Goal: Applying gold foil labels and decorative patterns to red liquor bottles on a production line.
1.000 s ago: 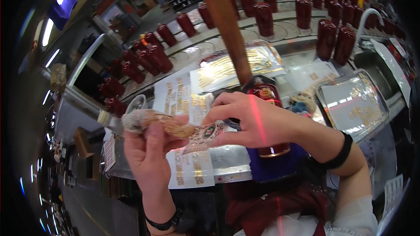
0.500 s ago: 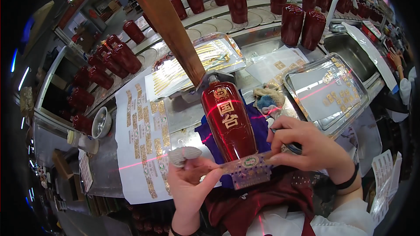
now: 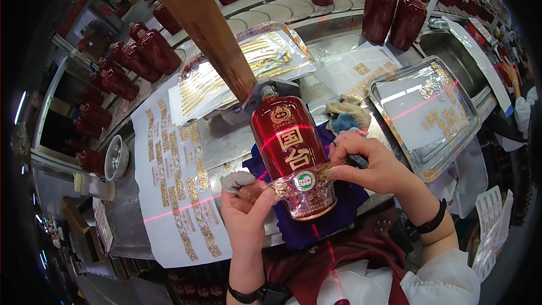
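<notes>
A dark red glass bottle with gold markings lies tilted on a purple cloth, its neck away from me. Across its lower front runs a clear label strip with gold patterning and a green-and-white round emblem. My left hand pinches the strip's left end; grey fabric covers a fingertip. The right end is pinched by my right hand, which also has a small dark object tucked in its fingers, too hidden to name. The strip appears to touch the glass. A crumpled cloth lies right of the bottle.
A wooden post slants up beyond the bottle. Label strips lie on a white sheet at left, near a metal bowl. At right are a metal tray and a sink. Several red bottles line the conveyor.
Both hands have brought the label strip from below the bottle's base up over its lower front. The view has shifted, and the bottle now shows more of its base.
</notes>
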Tool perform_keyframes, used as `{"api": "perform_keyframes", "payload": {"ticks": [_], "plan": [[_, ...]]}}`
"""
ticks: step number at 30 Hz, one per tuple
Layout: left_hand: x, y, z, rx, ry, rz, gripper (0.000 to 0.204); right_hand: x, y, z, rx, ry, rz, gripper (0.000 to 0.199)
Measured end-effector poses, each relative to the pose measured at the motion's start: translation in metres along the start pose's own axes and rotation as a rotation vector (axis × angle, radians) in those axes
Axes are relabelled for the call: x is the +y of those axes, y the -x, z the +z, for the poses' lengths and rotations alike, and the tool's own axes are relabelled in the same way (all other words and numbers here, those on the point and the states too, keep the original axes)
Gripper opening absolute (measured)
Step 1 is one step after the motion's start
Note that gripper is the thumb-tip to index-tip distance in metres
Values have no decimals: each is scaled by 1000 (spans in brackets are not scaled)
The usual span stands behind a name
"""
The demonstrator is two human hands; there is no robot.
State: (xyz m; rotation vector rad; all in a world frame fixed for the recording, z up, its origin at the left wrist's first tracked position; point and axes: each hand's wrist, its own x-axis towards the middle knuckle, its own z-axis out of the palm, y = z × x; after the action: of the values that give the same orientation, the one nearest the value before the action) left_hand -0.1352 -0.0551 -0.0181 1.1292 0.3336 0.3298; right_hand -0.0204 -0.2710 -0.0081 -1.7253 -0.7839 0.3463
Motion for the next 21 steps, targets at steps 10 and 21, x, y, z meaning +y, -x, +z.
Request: {"api": "perform_keyframes", "payload": {"ticks": [10,21], "plan": [[-13,-1,-6,-34,99,9,47,7,0,-1,-11,-13,16,18],[-16,-2,-4,-12,59,20,47,10,-1,-3,-31,-5,-1,18]]}}
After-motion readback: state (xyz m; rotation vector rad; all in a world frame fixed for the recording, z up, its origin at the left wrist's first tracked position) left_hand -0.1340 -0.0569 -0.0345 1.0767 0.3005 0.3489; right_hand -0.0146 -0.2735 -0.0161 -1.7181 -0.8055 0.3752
